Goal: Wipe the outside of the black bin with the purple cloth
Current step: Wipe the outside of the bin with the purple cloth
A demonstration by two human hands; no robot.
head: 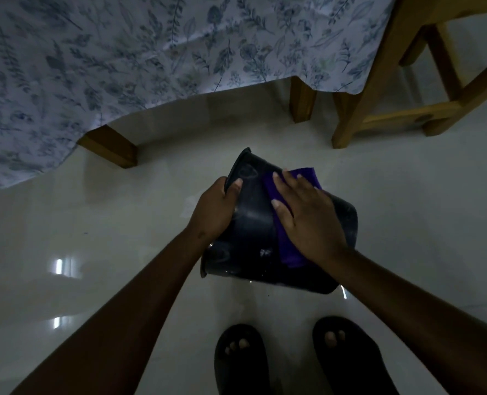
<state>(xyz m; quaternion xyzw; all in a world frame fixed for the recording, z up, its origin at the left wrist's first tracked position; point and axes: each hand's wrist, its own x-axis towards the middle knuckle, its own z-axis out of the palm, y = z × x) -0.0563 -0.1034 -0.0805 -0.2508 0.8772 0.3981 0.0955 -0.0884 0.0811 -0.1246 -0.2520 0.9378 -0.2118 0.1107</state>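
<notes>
The black bin (253, 220) is tipped on its side above the pale floor, its open rim to the left and its base to the right. My left hand (216, 208) grips the rim, thumb on the outer wall. My right hand (305, 215) lies flat, fingers spread, pressing the purple cloth (289, 249) against the bin's outer wall. The cloth shows beyond my fingertips and below my palm; its middle is hidden under the hand.
A table with a floral cloth (139, 58) and wooden legs (109, 148) stands ahead. A wooden chair (393, 81) is at the upper right. My feet in dark sandals (239, 357) stand on the glossy tiled floor (94, 223) below the bin.
</notes>
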